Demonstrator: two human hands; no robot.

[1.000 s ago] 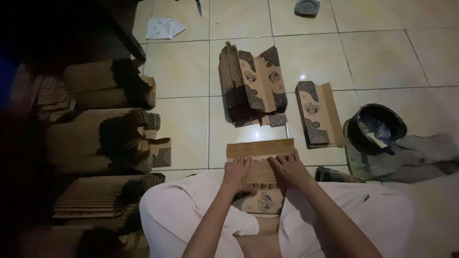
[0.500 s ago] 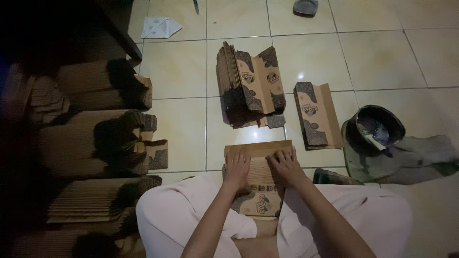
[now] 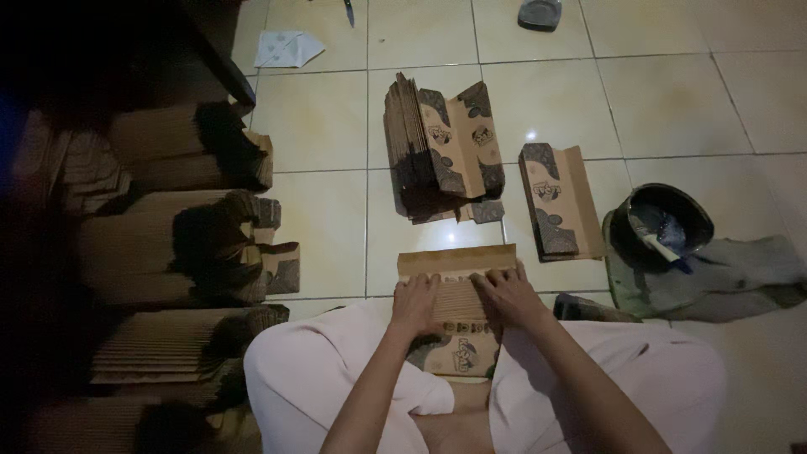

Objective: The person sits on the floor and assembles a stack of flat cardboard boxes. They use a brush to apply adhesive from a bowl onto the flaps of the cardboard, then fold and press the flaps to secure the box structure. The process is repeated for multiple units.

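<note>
Dim tiled floor (image 3: 336,126), person seated with a flat cardboard box (image 3: 456,296) between the knees: left hand (image 3: 416,303) and right hand (image 3: 508,294) both press flat on it, fingers spread, not gripping. Left of that, rows of stacked cardboard (image 3: 168,244) run near to far; right, a dark bowl (image 3: 664,223) sits on a grey cloth (image 3: 723,282). Farther out, a single box (image 3: 555,202) lies right of a leaning bundle of boxes (image 3: 437,151), white paper (image 3: 286,49) at far left.
</note>
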